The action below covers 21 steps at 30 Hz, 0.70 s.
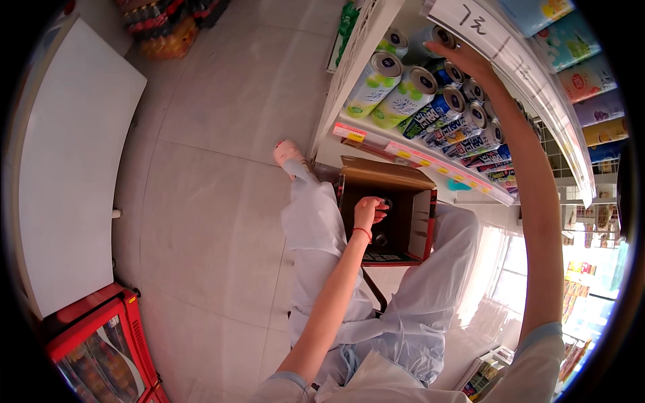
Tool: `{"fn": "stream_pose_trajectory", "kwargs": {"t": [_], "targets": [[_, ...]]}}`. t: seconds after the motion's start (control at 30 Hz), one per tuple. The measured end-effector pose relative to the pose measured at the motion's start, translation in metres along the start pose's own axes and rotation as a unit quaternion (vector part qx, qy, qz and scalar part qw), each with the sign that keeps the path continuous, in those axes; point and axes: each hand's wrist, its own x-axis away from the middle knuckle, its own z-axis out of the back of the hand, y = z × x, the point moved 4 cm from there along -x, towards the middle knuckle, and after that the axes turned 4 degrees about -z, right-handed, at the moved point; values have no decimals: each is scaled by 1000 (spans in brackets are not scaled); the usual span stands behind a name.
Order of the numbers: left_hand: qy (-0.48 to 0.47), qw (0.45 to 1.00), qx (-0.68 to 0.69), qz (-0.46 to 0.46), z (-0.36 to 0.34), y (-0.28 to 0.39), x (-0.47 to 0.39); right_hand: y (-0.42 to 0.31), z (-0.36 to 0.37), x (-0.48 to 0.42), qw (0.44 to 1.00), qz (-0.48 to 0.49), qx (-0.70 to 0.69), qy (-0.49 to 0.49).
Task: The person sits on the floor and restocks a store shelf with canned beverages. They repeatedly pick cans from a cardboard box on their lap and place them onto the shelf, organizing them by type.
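Observation:
My left hand reaches down into an open cardboard box between my knees, its fingers at the top of a dark can. Another can stands on the box floor. Up on the shelf, my right hand is at a can in the back row, thumb beside its rim; whether the fingers close on it is hidden. Green-and-white drink cans stand at the shelf's left end, with blue cans and several others to their right.
A white shelf edge with price tags runs above the box. An upper shelf with a label strip hangs close over my right forearm. To the left are a white counter and a red glass-front cooler. Bottled drinks stand on the floor.

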Motion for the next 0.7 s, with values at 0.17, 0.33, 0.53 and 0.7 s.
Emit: {"fn": "stream_pose_trajectory", "kwargs": {"t": [0.17, 0.33, 0.53, 0.7], "targets": [[-1, 1000, 7, -3, -3, 0, 2, 13, -16, -11, 1000, -3, -22, -21], [-3, 1000, 3, -4, -5, 0, 3, 14, -26, -24, 998, 57, 20, 18], [-4, 1000, -8, -1, -4, 0, 1, 12, -27, -22, 996, 59, 53, 31], [1, 1000, -21, 0, -3, -2, 0, 8, -29, -19, 996, 49, 74, -6]]}}
